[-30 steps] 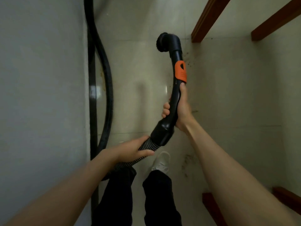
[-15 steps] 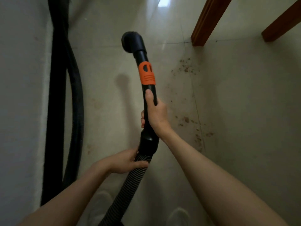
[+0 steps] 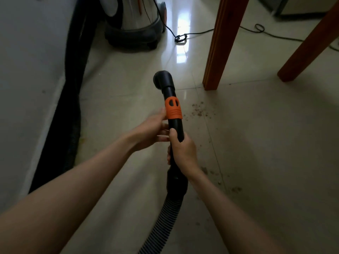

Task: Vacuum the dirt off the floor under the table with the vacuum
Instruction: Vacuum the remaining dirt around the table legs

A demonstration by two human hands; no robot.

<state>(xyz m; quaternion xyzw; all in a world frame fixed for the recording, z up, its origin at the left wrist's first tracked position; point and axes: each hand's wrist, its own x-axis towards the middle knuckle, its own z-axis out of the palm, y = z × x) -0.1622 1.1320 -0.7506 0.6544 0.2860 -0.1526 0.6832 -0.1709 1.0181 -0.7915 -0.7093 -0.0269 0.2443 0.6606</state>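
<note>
No writing is readable anywhere. The right hand grips the black wand; the left hand pinches its orange collar. Dirt lies just right of the wand, near the table leg.

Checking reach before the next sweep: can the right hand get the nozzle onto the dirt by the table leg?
Probably yes. The right hand grips the wand; the dirt lies just right of the nozzle on open floor, short of the table leg.
</note>
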